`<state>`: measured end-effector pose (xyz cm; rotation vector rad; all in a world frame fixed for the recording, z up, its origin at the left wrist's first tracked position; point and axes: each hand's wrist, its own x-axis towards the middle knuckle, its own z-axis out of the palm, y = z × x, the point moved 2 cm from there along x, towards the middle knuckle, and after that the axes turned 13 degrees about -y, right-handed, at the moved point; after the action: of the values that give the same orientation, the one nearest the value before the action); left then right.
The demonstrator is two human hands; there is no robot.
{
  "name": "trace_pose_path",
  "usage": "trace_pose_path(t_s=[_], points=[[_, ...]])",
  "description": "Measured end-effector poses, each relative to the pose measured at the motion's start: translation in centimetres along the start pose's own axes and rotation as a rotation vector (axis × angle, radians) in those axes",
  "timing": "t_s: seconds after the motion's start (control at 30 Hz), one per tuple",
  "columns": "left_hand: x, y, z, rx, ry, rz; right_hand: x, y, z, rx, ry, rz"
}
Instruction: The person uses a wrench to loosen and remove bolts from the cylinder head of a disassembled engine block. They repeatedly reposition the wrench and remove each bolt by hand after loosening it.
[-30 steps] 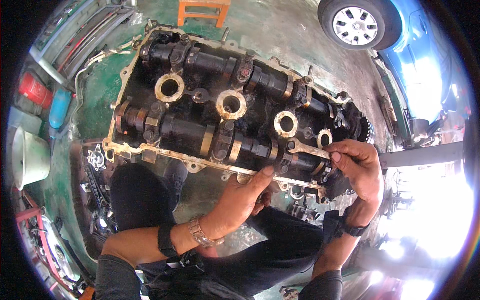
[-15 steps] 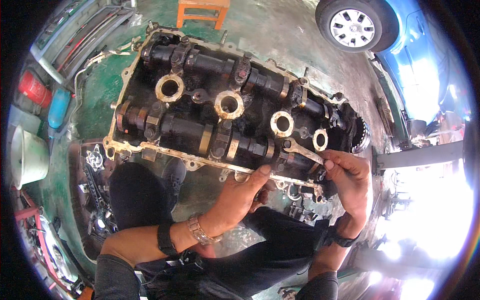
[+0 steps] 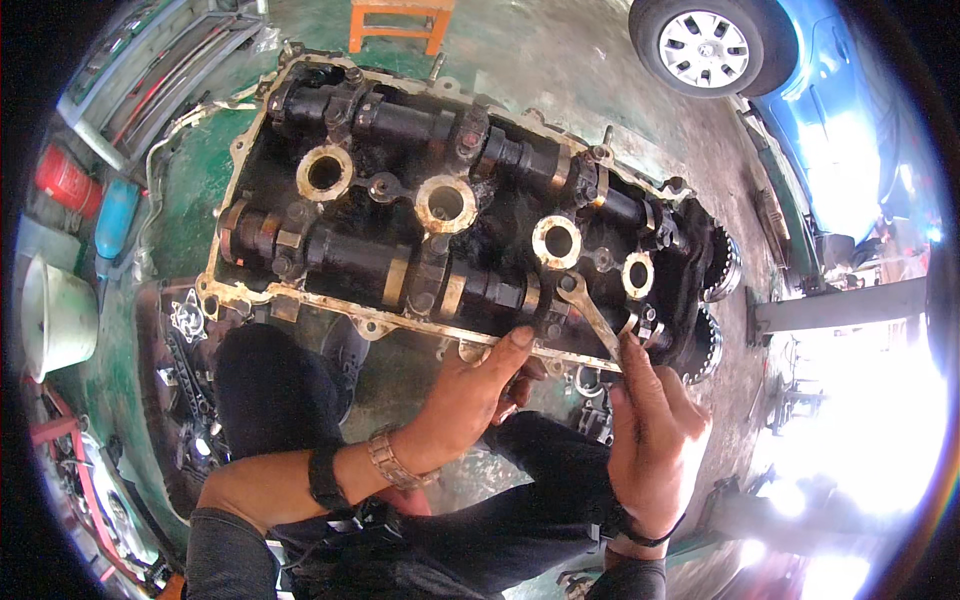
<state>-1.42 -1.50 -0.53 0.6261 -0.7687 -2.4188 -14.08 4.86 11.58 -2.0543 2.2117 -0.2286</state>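
An oily cylinder head [image 3: 385, 322] with two dark camshafts lies slanted in front of me, above my knees. My left hand [image 3: 462, 400] is closed on its near edge, thumb on top and fingers curled underneath. In my right hand [image 3: 655, 430] is a wrench [image 3: 597, 322], pinched at its near end between thumb and fingers. The wrench's far end sits at a bolt [image 3: 568, 285] on a bearing cap of the nearer camshaft. Toothed sprockets [image 3: 705, 345] stick out at the right end of the cylinder head.
A tray [image 3: 160, 400] of loose engine parts stands left of my legs, beside a white bucket [image 3: 60, 318]. Red [image 3: 68, 182] and blue [image 3: 117, 218] containers are farther left. An orange stool [image 3: 398, 45] and a blue car's wheel [image 3: 704, 50] stand beyond.
My right hand has swung the wrench's near end toward me and to the left, its far end staying at the bolt. My left hand keeps its hold on the edge.
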Motion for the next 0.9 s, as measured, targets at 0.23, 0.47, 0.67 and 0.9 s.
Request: trace_pose_path(t_s=[0.23, 0.47, 0.67, 0.9], points=[[-0.3, 0.2, -0.2, 0.077, 0.006, -0.021, 0.3, 2.3, 0.2, 0.209, 0.092, 0.009], [-0.2, 0.2, -0.4, 0.1, -0.03, -0.025, 0.8, 5.5, -1.6, 0.392, 0.131, 0.005], [-0.3, 0.1, -0.4, 0.087, -0.033, -0.049, 1.2, 4.9, -0.7, 0.43, 0.081, -0.048], [-0.3, 0.2, -0.3, 0.125, -0.026, -0.056, 1.9, 4.2, -0.9, 0.408, 0.033, -0.031]])
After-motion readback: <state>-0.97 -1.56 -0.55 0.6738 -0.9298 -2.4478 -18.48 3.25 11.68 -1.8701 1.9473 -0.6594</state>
